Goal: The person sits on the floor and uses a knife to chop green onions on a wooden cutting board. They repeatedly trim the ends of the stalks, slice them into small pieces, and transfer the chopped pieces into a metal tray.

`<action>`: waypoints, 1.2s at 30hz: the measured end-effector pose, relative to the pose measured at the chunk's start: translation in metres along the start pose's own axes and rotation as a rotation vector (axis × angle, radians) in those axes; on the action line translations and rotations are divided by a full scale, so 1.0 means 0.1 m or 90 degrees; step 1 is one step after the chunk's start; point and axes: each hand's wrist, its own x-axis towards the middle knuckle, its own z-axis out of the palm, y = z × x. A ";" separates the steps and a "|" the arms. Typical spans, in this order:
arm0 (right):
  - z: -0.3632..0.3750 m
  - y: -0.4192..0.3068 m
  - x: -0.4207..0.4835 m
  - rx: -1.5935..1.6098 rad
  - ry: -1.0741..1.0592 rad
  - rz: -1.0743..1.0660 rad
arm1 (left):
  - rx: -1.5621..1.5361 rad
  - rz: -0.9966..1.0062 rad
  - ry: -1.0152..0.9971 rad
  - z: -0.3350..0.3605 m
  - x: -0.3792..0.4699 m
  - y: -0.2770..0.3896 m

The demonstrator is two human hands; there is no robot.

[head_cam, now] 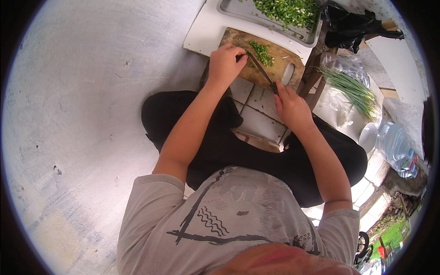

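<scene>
My right hand (292,106) grips the handle of a kitchen knife (262,69), whose blade lies over a wooden cutting board (252,75) and points toward my left hand. My left hand (228,62) is at the board's left part with its fingers curled at the knife tip; a bit of green shows at the fingertips, but what they hold is mostly hidden. A small heap of chopped green onion (262,53) lies beside the blade. Beyond the board, a metal tray (268,24) holds a larger heap of chopped green onion (292,12).
A white wall stands at left. At right, a bunch of long green onions (354,89) rests on clear plastic bags (335,103), near a white bowl (367,137) and a large clear water bottle (395,147). A black plastic bag (354,27) lies beside the tray.
</scene>
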 end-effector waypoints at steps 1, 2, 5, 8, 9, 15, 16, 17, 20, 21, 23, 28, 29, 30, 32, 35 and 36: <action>0.00 0.00 0.00 0.005 0.002 -0.001 | -0.007 -0.006 0.003 0.01 0.00 0.00; -0.01 -0.01 0.00 0.009 0.004 -0.001 | -0.006 -0.007 0.006 0.02 0.00 0.00; -0.02 -0.02 0.01 -0.001 0.032 -0.025 | -0.011 -0.013 0.008 0.03 0.01 -0.01; -0.03 -0.02 0.02 -0.003 0.038 -0.037 | -0.011 -0.010 0.007 0.02 0.01 -0.02; -0.03 -0.03 0.03 0.001 0.043 -0.041 | -0.007 -0.006 0.003 0.01 0.01 -0.02; -0.03 -0.03 0.06 -0.001 0.023 -0.031 | 0.008 -0.016 -0.010 0.01 0.03 -0.02; -0.04 -0.03 0.07 -0.003 0.017 -0.028 | 0.011 -0.019 -0.011 0.01 0.04 -0.01; -0.04 -0.03 0.07 -0.003 0.016 -0.028 | 0.003 -0.029 -0.014 0.02 0.04 -0.01; -0.06 -0.05 0.08 -0.009 0.002 -0.024 | -0.010 -0.053 -0.020 0.04 0.04 -0.01; -0.07 -0.05 0.08 -0.010 0.000 -0.026 | -0.012 -0.053 -0.019 0.05 0.03 -0.02; -0.08 -0.07 0.08 -0.034 -0.008 -0.021 | -0.013 -0.053 -0.020 0.06 0.03 -0.02; -0.08 -0.10 0.11 -0.077 -0.030 -0.003 | -0.003 -0.051 -0.013 0.08 0.02 -0.03; -0.06 -0.11 0.12 -0.083 -0.028 -0.009 | 0.003 -0.054 -0.016 0.08 0.02 -0.03; -0.06 -0.11 0.12 -0.082 0.003 -0.034 | 0.005 -0.055 -0.014 0.08 0.01 -0.02; -0.03 -0.10 0.11 -0.113 -0.037 -0.019 | 0.019 -0.039 -0.007 0.08 0.00 -0.01; 0.01 -0.07 0.12 -0.160 -0.007 -0.059 | 0.054 0.013 0.012 0.05 0.02 -0.01; 0.02 -0.07 0.11 -0.171 -0.004 -0.072 | 0.054 0.013 0.013 0.05 0.03 -0.01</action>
